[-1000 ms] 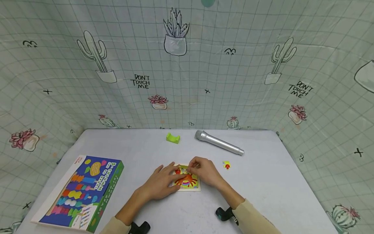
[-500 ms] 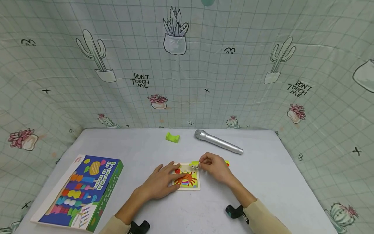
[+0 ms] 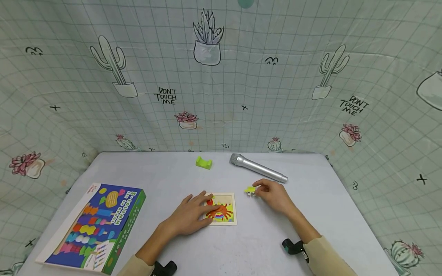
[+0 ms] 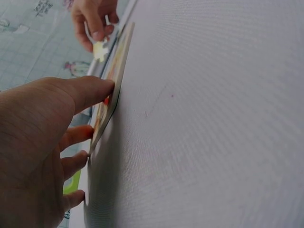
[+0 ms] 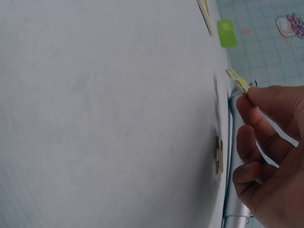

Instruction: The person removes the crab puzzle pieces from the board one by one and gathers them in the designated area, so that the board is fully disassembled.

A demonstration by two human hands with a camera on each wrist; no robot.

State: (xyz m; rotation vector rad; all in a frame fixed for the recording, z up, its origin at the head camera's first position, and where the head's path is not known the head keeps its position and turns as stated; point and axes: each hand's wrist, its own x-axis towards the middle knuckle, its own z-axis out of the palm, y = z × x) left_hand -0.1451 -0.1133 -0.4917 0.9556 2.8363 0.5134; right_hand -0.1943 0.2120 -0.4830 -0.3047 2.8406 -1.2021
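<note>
A small square jigsaw puzzle (image 3: 230,215) with a red crab picture and a pale frame lies at the middle of the table. My left hand (image 3: 188,214) rests on its left side with fingers spread; in the left wrist view the thumb (image 4: 92,90) touches the near edge. Right of the puzzle, my right hand (image 3: 274,194) pinches a yellow-green puzzle piece (image 3: 250,190) between thumb and forefinger, held above the table. Another puzzle piece (image 5: 218,156) lies on the table below that hand in the right wrist view; in the head view the hand hides it.
A silver microphone (image 3: 259,168) lies behind the right hand. Near the back edge stands a lime-green curved block (image 3: 204,163). At the left lies a blue and green toy box (image 3: 100,226). A patterned cloth (image 3: 221,84) hangs behind the table.
My right hand has lifted the yellow-green puzzle piece off the top of the puzzle and carried it right, covering the loose piece there. My left hand has stayed in place.
</note>
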